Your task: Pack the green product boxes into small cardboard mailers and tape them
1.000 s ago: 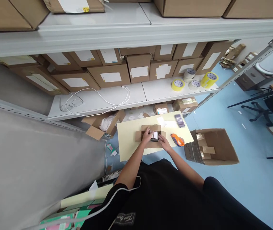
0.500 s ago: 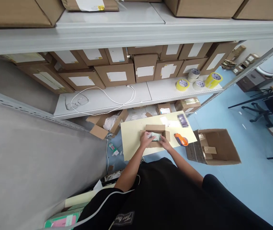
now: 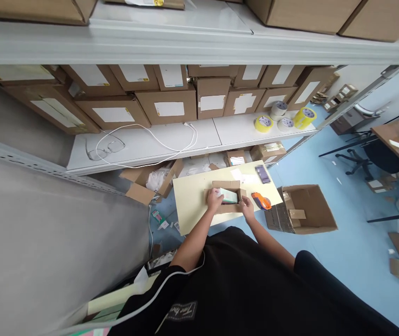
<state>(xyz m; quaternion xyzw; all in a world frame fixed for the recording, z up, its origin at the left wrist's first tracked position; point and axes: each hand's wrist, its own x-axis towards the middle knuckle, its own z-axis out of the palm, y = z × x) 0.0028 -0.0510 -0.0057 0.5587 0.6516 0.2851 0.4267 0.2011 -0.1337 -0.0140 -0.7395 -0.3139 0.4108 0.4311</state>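
Small pale box in the open carton, left hand on it, right hand at the flap.
Left hand (image 3: 215, 200) grips the left end of the small pale box (image 3: 229, 196), tilted within the open carton (image 3: 226, 184); right hand (image 3: 247, 208), fingers bent, has shifted from that box to the carton's right flap, whether pinching I cannot tell; the left apparently steadies it alone; right of the carton, an orange tape dispenser (image 3: 261, 201).

Packet (image 3: 229, 196) in carton (image 3: 226, 184) (on table (image 3: 189, 203))
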